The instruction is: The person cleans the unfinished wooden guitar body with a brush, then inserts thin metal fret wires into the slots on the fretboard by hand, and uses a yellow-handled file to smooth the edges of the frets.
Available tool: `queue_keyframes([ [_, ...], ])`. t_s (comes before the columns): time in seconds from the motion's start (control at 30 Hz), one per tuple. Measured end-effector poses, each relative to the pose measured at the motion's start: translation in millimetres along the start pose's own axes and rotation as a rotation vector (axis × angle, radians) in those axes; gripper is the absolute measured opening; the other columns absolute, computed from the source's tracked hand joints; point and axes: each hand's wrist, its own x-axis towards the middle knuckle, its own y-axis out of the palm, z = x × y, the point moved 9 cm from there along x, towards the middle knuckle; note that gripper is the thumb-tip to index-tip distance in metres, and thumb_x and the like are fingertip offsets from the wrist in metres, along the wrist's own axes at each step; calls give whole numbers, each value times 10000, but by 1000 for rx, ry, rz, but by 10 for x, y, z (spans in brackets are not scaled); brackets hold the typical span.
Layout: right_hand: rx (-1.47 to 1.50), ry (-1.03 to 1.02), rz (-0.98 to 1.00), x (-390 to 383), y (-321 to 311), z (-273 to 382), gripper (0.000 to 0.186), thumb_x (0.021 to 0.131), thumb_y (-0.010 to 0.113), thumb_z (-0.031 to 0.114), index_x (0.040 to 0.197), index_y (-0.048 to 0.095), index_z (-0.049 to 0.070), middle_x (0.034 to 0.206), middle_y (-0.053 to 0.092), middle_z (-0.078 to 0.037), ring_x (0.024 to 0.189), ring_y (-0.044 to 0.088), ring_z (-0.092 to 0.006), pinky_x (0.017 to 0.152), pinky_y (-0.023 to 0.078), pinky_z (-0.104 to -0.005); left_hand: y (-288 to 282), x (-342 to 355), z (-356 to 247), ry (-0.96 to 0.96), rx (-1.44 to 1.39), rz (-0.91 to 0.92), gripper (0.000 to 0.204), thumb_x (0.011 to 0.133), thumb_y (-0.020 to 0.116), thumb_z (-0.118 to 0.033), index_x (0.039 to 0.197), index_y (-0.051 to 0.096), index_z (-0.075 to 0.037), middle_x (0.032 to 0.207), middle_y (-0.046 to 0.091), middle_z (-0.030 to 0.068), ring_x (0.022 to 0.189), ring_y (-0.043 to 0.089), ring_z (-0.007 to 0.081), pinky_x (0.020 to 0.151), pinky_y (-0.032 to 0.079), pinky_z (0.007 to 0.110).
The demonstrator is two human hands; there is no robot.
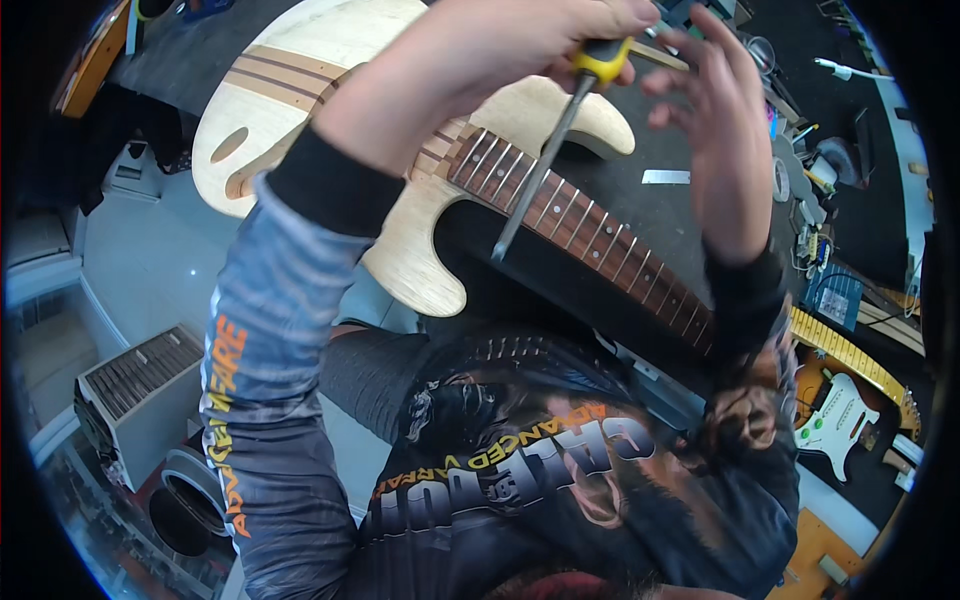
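1. Yellow-black screwdriver (604, 62) is being gripped in L hand (575, 28), fingers closed round handle, shaft being slanted down-left, crossing guitar neck (600, 240) in view.
2. R hand (715, 110) is being held up just beside handle, fingers apart, bit blurred.
3. Guitar body (410, 225), pale wood w/ brown stripes, is being supported on dark bench (628, 192), metal strip (666, 177) nearby.

Screwdriver (553, 150) obstructs gtr neck (600, 240), gap btwn shaft (524, 205) & R hand (722, 115)

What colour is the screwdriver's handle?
The screwdriver's handle is yellow and black, best seen in the head view.
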Motion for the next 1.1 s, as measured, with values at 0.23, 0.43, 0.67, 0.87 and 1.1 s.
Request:
queue_keyframes([
  [0.23, 263, 176, -189, 719, -184, -936, 475, 1283, 613, 343, 1625, 579, 16, 1239, 759, -52, 1101, 744, -143, 970, 613, -288, 176, 426, 304, -19, 270, 1, 328, 1167, 799, -271, 1155, 761, 54, 888, 776, 56, 739, 695, 129, 662, 566, 319],
  [0.43, 182, 122, -103, 774, -181, -1007, 417, 1297, 575, 316, 1582, 614, 14, 1170, 740, -53, 1050, 704, -135, 938, 570, -270, 201, 90, 169, -51, 406, 137, 344, 1108, 819, -166, 1321, 669, 60, 944, 818, 97, 727, 732, 151, 675, 598, 308],
  [0.67, 196, 93, -106, 731, -111, -1104, 398, 1302, 567, 318, 1549, 637, 13, 1184, 748, -56, 1063, 703, -133, 968, 564, -268, 137, 90, 404, -169, 170, 276, 437, 1074, 856, -146, 1377, 613, 54, 893, 768, 47, 677, 689, 121, 623, 574, 281],
  [0.87, 216, 65, -10, 792, -229, -1179, 366, 1324, 503, 326, 1494, 644, 35, 1198, 754, -69, 1061, 709, -136, 976, 579, -275, 216, 95, 307, -321, 245, 184, 459, 1063, 872, -141, 1386, 614, 59, 864, 749, 41, 681, 687, 109, 616, 565, 272],
  [1.1, 264, 49, 14, 781, -173, -1190, 369, 1331, 475, 324, 1506, 625, 36, 1237, 754, -81, 1082, 718, -148, 1009, 595, -289, 253, -37, 308, -93, 507, 32, 483, 1061, 877, -128, 1405, 610, 81, 872, 761, 60, 686, 699, 120, 633, 582, 290],
])
